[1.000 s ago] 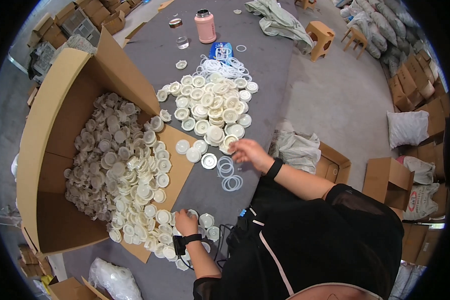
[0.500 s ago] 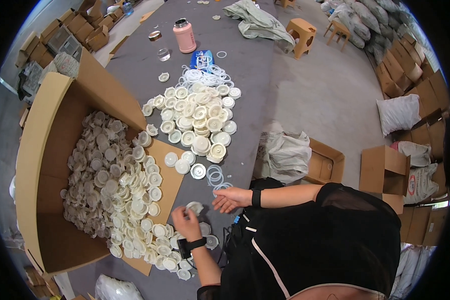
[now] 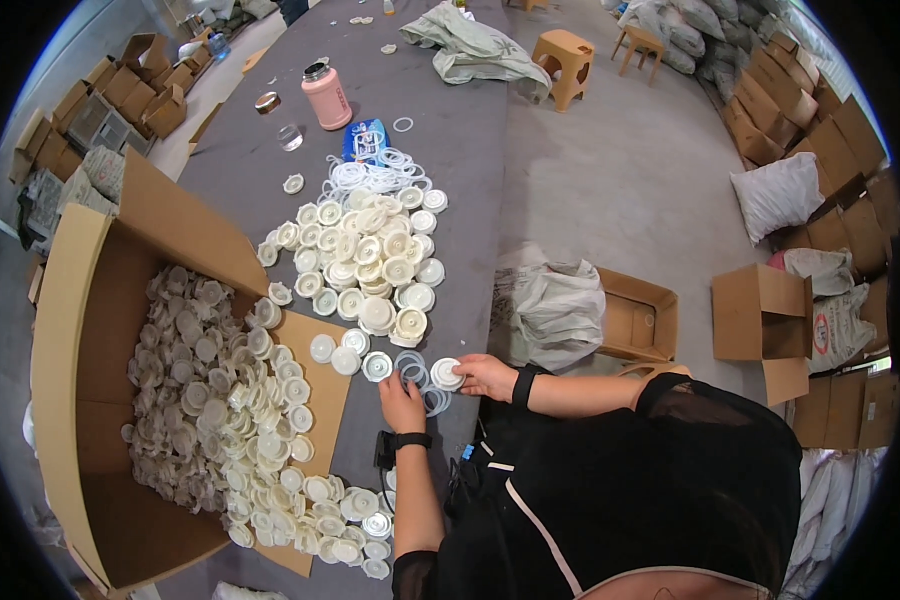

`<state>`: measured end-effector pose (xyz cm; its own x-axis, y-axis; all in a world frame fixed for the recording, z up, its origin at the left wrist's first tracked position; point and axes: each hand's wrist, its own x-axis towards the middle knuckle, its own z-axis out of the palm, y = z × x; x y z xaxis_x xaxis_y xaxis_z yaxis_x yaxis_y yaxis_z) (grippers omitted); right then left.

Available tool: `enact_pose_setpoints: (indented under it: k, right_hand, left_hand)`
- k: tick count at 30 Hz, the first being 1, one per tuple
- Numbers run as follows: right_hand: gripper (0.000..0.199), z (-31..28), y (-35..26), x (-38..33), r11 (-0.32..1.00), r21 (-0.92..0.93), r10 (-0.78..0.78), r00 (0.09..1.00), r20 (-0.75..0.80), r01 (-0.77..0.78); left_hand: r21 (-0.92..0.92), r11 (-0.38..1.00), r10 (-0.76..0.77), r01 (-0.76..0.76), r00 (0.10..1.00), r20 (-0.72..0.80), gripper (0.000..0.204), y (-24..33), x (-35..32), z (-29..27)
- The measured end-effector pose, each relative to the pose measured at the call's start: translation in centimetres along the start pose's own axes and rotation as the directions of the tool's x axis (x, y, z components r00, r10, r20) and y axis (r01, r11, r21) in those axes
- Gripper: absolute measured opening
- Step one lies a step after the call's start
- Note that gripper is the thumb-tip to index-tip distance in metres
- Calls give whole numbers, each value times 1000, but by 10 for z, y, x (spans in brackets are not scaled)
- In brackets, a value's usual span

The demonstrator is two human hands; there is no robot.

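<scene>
At the far left a big cardboard box lies open on its side on the grey table, heaped with pale white plastic caps that spill over its lowered flap toward the near edge. Just right of the flap sit a few single caps, one of them showing a shiny inner face. Beyond them — further up the table — a second pile of stacked white caps spreads out, with a tangle of clear rings at its far end, a blue packet and a pink bottle behind.

The left hand, a dark watch on its wrist, rests on the table with fingertips on a few loose clear rings; whether it pinches one I cannot tell. Just to its right, the right hand grasps a single white cap between thumb and fingers, low over the rings and the table edge.

Further right, off the table, a crumpled white sack leans by an open carton, then more cartons stand on the concrete floor.
</scene>
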<state>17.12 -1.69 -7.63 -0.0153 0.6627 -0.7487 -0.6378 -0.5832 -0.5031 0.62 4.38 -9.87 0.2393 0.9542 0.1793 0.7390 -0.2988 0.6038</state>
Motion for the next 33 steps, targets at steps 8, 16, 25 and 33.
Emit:
enact_pose_setpoints:
  k: [8, 16, 25, 33]
  right_hand:
    - [20, -1, -1, -4, 995, 99, 4, 999, 32, -7]
    - [24, 18, -2, -8, 992, 127, 12, 995, 96, -24]
    - [22, 43, -4, -17, 980, 188, 12, 956, 293, -70]
    - [24, 40, -6, -16, 978, 172, 50, 938, 343, -115]
  left_hand:
    - [-309, 896, -300, 318, 948, 106, 19, -11, -1, 4]
    - [-896, -76, -514, 438, 753, 412, 8, 29, -15, -34]
    - [-679, 730, -309, 80, 925, -223, 9, 61, -23, -63]
    - [-141, 942, 242, -305, 907, -343, 13, 63, -24, -80]
